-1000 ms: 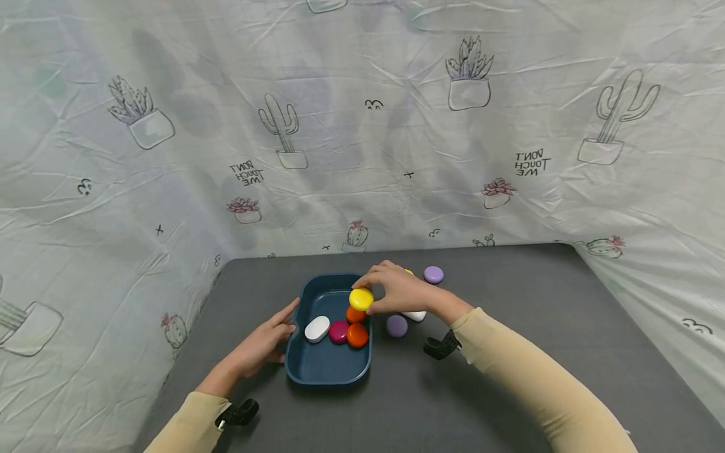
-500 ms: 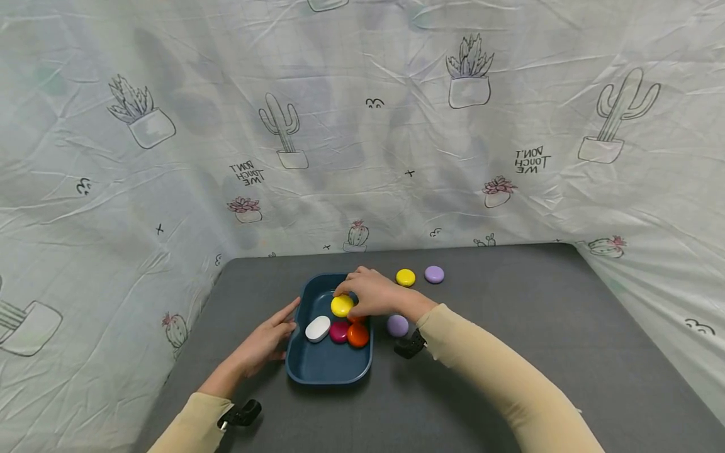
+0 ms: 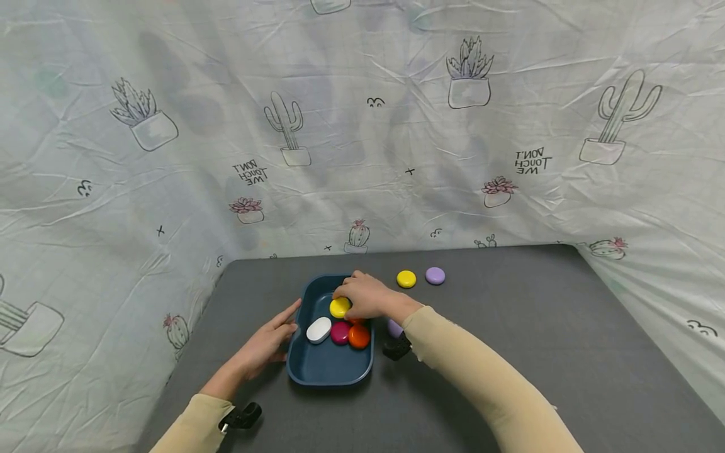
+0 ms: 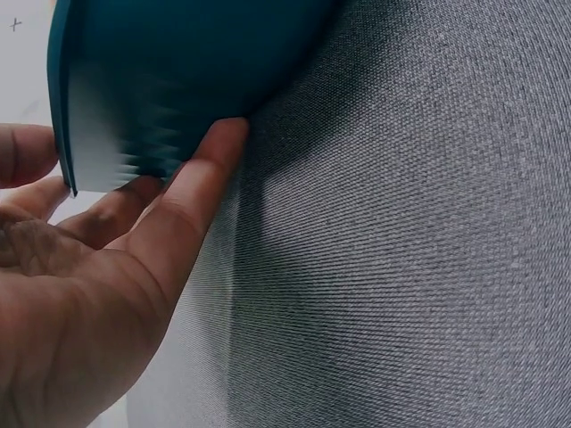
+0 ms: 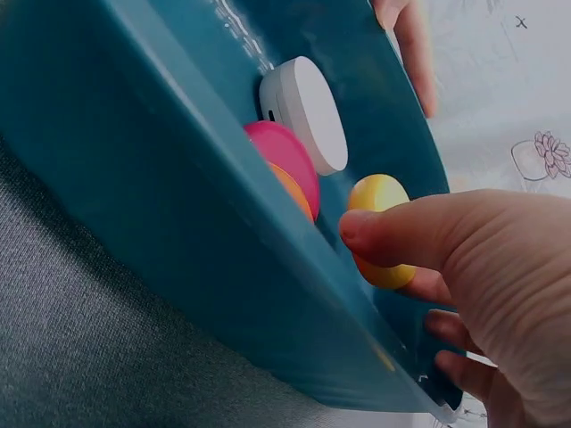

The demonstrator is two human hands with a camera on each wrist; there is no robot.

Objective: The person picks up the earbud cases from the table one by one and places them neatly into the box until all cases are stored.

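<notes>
My right hand (image 3: pixel 369 297) reaches over the right wall of a dark blue tray (image 3: pixel 328 372) and pinches a yellow rounded disc (image 3: pixel 340 307) between thumb and fingers, low inside the tray. My left hand (image 3: pixel 264 345) touches the tray's left side with mostly straight fingers, some against the outer wall (image 4: pixel 134 98). Inside lie a white oval case (image 3: pixel 319 329) with a small dark slot, a magenta disc (image 3: pixel 340 333) and an orange-red disc (image 3: pixel 359 336). Another orange-red disc (image 3: pixel 357 321) is mostly covered by my right hand.
On the grey table (image 3: pixel 510 314) behind the tray lie a second yellow disc (image 3: pixel 406 279) and a lilac disc (image 3: pixel 435 275). A purple disc (image 3: pixel 394 328) right of the tray is partly behind my right wrist. A patterned white sheet (image 3: pixel 362 126) hangs behind.
My right hand has carried the yellow disc left and down, from above the tray's right edge to inside it. My left hand has stayed at the tray's left side.
</notes>
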